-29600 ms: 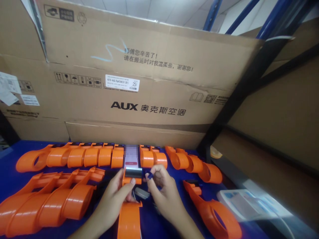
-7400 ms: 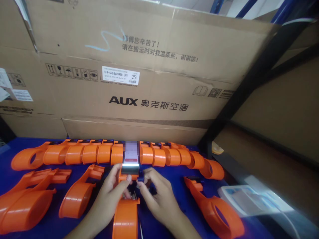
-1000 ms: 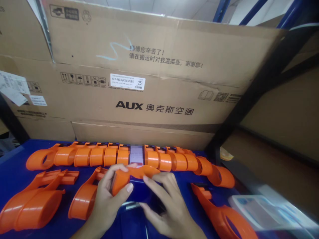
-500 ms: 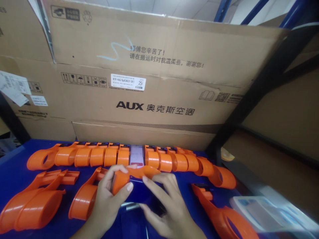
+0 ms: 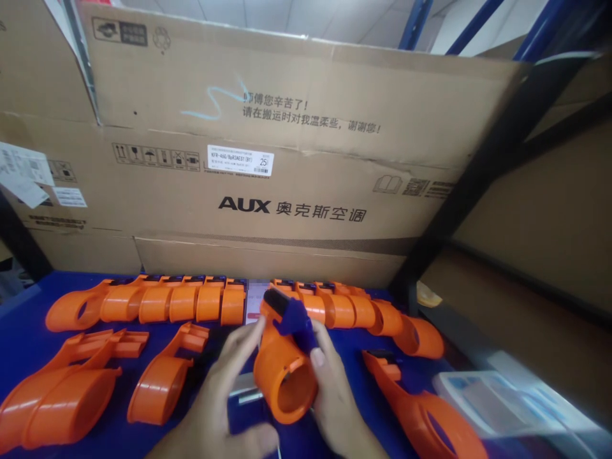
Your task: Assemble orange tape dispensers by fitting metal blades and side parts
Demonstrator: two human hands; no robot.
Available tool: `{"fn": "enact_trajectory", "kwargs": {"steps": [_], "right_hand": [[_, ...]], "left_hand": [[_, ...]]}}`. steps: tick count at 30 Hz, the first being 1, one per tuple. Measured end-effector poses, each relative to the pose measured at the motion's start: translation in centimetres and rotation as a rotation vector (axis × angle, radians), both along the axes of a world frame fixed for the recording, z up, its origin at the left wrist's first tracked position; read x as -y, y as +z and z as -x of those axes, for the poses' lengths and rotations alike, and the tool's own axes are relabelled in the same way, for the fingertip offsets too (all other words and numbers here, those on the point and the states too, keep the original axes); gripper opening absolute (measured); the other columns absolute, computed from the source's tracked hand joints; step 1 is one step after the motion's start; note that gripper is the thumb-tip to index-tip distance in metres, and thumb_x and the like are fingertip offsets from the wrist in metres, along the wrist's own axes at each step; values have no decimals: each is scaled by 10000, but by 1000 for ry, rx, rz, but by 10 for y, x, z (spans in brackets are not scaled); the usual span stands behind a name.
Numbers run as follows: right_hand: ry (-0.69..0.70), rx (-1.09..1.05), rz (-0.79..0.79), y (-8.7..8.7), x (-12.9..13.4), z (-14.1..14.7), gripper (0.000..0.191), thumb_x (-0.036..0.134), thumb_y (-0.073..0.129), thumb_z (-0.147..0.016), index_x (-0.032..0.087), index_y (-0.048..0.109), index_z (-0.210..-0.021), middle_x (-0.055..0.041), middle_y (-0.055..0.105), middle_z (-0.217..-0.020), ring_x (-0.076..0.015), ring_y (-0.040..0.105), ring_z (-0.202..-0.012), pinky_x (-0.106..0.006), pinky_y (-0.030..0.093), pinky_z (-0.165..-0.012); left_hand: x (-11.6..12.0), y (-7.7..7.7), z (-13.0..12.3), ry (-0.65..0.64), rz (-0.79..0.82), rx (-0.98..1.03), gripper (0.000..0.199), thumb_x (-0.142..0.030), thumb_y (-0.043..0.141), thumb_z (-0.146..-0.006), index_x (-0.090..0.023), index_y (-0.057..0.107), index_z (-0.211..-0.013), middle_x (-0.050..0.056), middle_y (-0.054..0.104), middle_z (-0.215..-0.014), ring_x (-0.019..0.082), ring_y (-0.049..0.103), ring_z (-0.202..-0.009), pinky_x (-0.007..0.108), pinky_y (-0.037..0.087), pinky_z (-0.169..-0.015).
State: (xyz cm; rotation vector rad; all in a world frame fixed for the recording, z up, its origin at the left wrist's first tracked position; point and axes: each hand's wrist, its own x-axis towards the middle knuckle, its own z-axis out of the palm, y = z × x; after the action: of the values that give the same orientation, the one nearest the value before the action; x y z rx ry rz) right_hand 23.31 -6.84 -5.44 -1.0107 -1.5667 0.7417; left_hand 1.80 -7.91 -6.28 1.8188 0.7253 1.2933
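Note:
An orange tape dispenser (image 5: pixel 282 366) with a blue part and a black roller at its top is held up in front of me, its round opening facing me. My right hand (image 5: pixel 335 395) grips its right side, the thumb against the blue part (image 5: pixel 297 319). On the other side, my left hand (image 5: pixel 224 395) has its fingers apart, the fingertips close to the dispenser's upper left edge; whether they touch is unclear. Behind, a row of orange dispensers (image 5: pixel 155 305) lines the blue surface, with a phone (image 5: pixel 253 306) partly hidden among them.
More orange dispensers lie at the left (image 5: pixel 76 401), near my left forearm (image 5: pixel 157 392) and at the right (image 5: pixel 430 417). A pale plastic box (image 5: pixel 482 401) is at the far right. A large cardboard box (image 5: pixel 287 159) stands behind, beside a dark frame post (image 5: pixel 459 185).
The dispenser has been turned upright, with its ring toward me and its roller end up. My left hand has loosened and moved down and left. The view has shifted slightly.

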Motion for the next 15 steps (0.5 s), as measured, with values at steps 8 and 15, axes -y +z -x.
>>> {"fn": "enact_trajectory", "kwargs": {"steps": [8, 15], "right_hand": [[15, -169, 225, -32, -8, 5, 628, 625, 396, -1044, 265, 421, -1559, -69, 555, -1544, -263, 365, -1531, -491, 371, -1224], [19, -222, 307, -36, -13, 6, 640, 660, 430, -1017, 269, 470, -1523, -82, 610, -1478, -282, 429, -1487, -528, 402, -1190]], "left_hand": [[-1, -11, -13, 362, -484, -423, 1162, -297, 947, -622, -405, 316, -1592, 149, 18, -1683, 564, 306, -1461, 674, 508, -1034], [-2, -4, -9, 545, -646, -372, 794, -96, 823, -711, -354, 522, -1399, 114, 481, -1306, 368, 568, -1205, 584, 491, -1043]]}}
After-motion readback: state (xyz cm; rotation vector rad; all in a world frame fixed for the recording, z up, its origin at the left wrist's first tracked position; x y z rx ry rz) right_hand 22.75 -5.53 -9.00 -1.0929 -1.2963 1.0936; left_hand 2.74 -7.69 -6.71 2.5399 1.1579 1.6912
